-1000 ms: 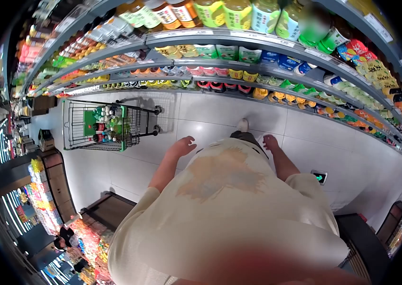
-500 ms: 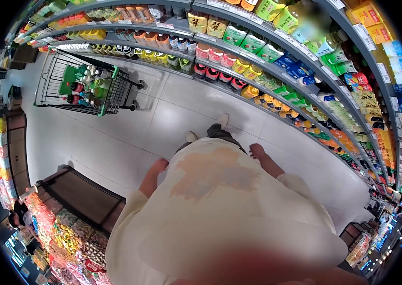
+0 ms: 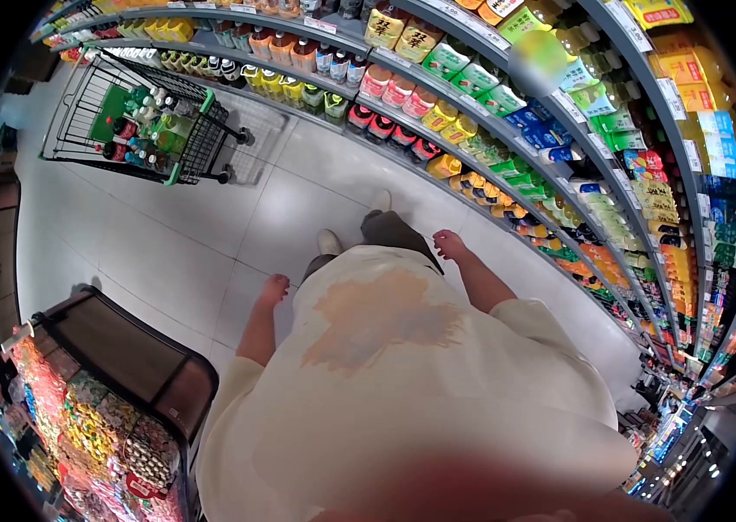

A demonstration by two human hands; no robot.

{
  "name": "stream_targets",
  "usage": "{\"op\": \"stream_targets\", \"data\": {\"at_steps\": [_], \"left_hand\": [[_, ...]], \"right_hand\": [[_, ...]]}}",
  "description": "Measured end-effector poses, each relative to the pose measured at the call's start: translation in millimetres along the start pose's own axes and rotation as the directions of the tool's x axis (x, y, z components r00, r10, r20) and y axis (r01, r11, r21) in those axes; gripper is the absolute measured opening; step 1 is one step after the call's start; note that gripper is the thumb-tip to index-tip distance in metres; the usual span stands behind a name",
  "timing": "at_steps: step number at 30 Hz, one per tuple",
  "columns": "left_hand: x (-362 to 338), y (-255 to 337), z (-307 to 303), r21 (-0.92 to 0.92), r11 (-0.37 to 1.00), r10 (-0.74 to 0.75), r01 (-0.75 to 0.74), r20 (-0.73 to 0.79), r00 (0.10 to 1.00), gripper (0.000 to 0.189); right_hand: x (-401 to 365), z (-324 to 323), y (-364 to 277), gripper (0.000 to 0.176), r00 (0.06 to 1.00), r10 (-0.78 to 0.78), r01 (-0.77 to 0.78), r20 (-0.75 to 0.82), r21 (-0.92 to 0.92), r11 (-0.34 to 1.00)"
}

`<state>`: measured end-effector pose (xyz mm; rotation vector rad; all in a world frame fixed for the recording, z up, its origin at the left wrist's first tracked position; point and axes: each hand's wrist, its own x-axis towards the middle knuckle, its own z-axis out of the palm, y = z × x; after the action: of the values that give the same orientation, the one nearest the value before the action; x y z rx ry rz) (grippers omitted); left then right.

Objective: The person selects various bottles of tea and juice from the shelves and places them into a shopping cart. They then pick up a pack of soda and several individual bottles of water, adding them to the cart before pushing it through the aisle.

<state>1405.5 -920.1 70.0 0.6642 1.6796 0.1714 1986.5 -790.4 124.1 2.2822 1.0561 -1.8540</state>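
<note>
My left hand (image 3: 275, 289) hangs loosely beside my left hip, its fingers slightly curled and apart, holding nothing. On the other side my right hand (image 3: 449, 245) is held a little forward of my hip, fingers loosely spread and nothing in them. Neither hand touches anything. Ahead and to the left stands a shopping cart (image 3: 199, 139) of black wire with green trim, carrying several bottles (image 3: 162, 130). The cart is well out of reach of both hands. Ahead and to my right, nearest my right hand, runs a drink shelf (image 3: 402, 153) lined with bottles.
Price tags mark the curved rows of juice and tea bottles (image 3: 461, 130). Close on my left is a dark-framed display stand (image 3: 124, 344) beside packaged goods (image 3: 94, 431). Grey floor tiles (image 3: 172, 261) lie between stand and shelf. My shoe (image 3: 329, 243) is on them.
The cart and shelves have shifted leftward in view, and the display stand looks larger. Both hands have moved slightly up and left in view. My right fingers have spread a little.
</note>
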Motion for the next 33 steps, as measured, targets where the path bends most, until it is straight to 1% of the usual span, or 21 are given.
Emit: {"op": "stream_targets", "data": {"at_steps": [4, 5, 8, 9, 10, 11, 12, 13, 14, 15, 16, 17, 18, 20, 23, 24, 26, 27, 30, 31, 33], "left_hand": [[4, 8, 4, -0.016, 0.998, -0.056, 0.056, 0.025, 0.998, 0.029], [4, 11, 5, -0.026, 0.996, -0.088, 0.088, 0.014, 0.996, 0.029], [-9, 21, 7, -0.069, 0.984, -0.169, 0.167, -0.027, 0.985, 0.029], [-17, 27, 9, -0.089, 0.979, -0.187, 0.182, -0.043, 0.981, 0.029], [-24, 31, 11, -0.109, 0.974, -0.207, 0.2, -0.059, 0.977, 0.029], [-28, 32, 11, -0.098, 0.974, -0.212, 0.206, -0.061, 0.975, 0.029], [-32, 33, 14, -0.089, 0.973, -0.22, 0.214, -0.063, 0.973, 0.03], [-34, 35, 15, -0.084, 0.971, -0.229, 0.223, -0.068, 0.971, 0.03], [-37, 38, 15, -0.061, 0.971, -0.233, 0.229, -0.072, 0.97, 0.03], [-41, 42, 14, -0.037, 0.971, -0.239, 0.237, -0.077, 0.968, 0.031], [-46, 47, 14, -0.013, 0.969, -0.246, 0.246, -0.081, 0.966, 0.031], [-52, 55, 14, -0.057, 0.967, -0.253, 0.249, -0.101, 0.962, 0.031], [-57, 64, 15, -0.099, 0.964, -0.257, 0.246, -0.121, 0.959, 0.031], [-63, 85, 17, -0.166, 0.964, -0.235, 0.208, -0.156, 0.959, 0.031], [-76, 115, 30, -0.242, 0.962, -0.173, 0.124, -0.191, 0.966, 0.03], [-81, 125, 36, -0.264, 0.959, -0.159, 0.104, -0.194, 0.968, 0.03], [-91, 142, 47, -0.296, 0.951, -0.158, 0.093, -0.203, 0.966, 0.029], [-94, 147, 54, -0.305, 0.947, -0.169, 0.101, -0.207, 0.964, 0.029], [-99, 143, 71, -0.309, 0.944, -0.183, 0.119, -0.19, 0.965, 0.029], [-97, 140, 76, -0.308, 0.944, -0.179, 0.117, -0.182, 0.967, 0.028], [-100, 144, 85, -0.189, 0.972, -0.176, 0.137, -0.207, 0.962, 0.029]], "right_hand": [[14, -13, -5, 0.031, 0.994, 0.1, -0.099, 0.042, -0.015, 0.995], [21, -17, -9, 0.033, 0.995, 0.092, -0.09, 0.042, -0.04, 0.995], [56, -36, -36, 0.032, 0.999, -0.019, 0.022, 0.039, -0.081, 0.996], [88, -45, -36, 0.029, 0.997, -0.062, 0.063, 0.045, -0.024, 0.998], [111, -57, -47, 0.029, 0.99, -0.139, 0.14, 0.037, -0.045, 0.989], [131, -67, -64, 0.033, 0.919, -0.393, 0.357, -0.041, -0.339, 0.87], [146, -74, -83, 0.039, 0.866, -0.455, 0.358, -0.206, -0.379, 0.853], [164, -86, -104, 0.045, 0.799, -0.536, 0.362, -0.271, -0.495, 0.79], [150, -100, -149, 0.051, 0.815, -0.496, 0.27, -0.3, -0.561, 0.782], [161, -108, -168, 0.062, 0.599, -0.707, 0.308, -0.376, -0.707, 0.637], [162, -122, -202, 0.064, 0.739, -0.571, 0.259, -0.358, -0.631, 0.731], [166, -128, -221, 0.062, 0.576, -0.706, 0.301, -0.412, -0.696, 0.652], [155, -130, -244, 0.06, 0.469, -0.748, 0.195, -0.47, -0.77, 0.607], [165, -147, -278, 0.058, 0.646, -0.63, 0.115, -0.431, -0.761, 0.639], [215, -152, -287, 0.054, 0.56, -0.708, 0.223, -0.43, -0.745, 0.629], [220, -154, -296, 0.053, 0.508, -0.757, 0.278, -0.41, -0.754, 0.595], [230, -155, -310, 0.052, 0.401, -0.838, 0.379, -0.371, -0.766, 0.52], [240, -153, -314, 0.05, 0.282, -0.888, 0.379, -0.362, -0.809, 0.45], [257, -148, -315, 0.052, 0.245, -0.887, 0.369, -0.392, -0.808, 0.459], [263, -148, -320, 0.052, 0.261, -0.887, 0.387, -0.38, -0.801, 0.457], [284, -148, -324, 0.052, 0.288, -0.89, 0.424, -0.355, -0.786, 0.45]]}}
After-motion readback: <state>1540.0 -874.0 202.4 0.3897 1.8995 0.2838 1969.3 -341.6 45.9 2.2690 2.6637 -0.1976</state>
